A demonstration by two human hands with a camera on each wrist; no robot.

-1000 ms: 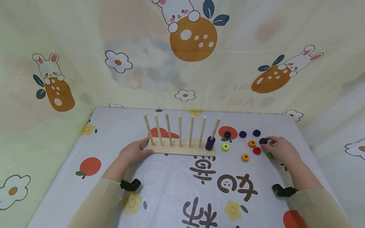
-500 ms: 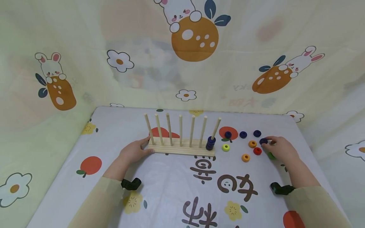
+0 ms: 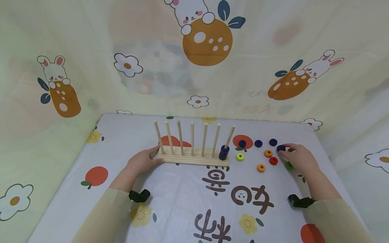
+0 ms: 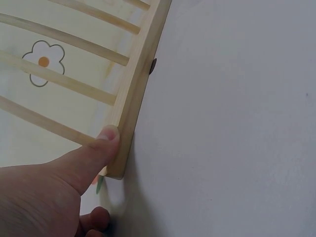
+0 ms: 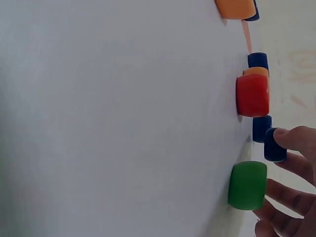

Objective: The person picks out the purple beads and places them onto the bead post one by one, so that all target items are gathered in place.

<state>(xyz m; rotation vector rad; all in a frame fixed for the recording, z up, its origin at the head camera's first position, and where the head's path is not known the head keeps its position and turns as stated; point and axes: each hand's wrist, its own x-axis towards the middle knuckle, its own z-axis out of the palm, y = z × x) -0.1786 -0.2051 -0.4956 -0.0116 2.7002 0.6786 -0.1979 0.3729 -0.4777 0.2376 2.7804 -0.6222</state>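
Observation:
My left hand point(image 3: 143, 164) grips the left end of a wooden peg stand point(image 3: 194, 161), thumb on the near edge of its base and fingers round the end. In the left wrist view the thumb point(image 4: 106, 138) presses on the base point(image 4: 129, 98) beside the last peg. Dark blue beads point(image 3: 224, 153) are stacked on the rightmost peg; the other pegs are bare. At the right, my right hand point(image 3: 299, 158) pinches a dark blue bead point(image 3: 281, 148) between thumb and finger. The right wrist view shows this bead point(image 5: 275, 144) just past a green bead point(image 5: 248, 185).
Loose on the cloth lie more dark blue beads point(image 3: 258, 143), orange beads point(image 3: 268, 153), a red bead point(image 3: 273, 161) and a yellow-green bead point(image 3: 240, 157). The green bead point(image 3: 289, 165) is partly under my right hand. A printed curtain point(image 3: 194, 84) rises behind the table.
The dark blue bead in my right fingers has shifted very slightly away from me. My left hand and the peg stand have stayed in place.

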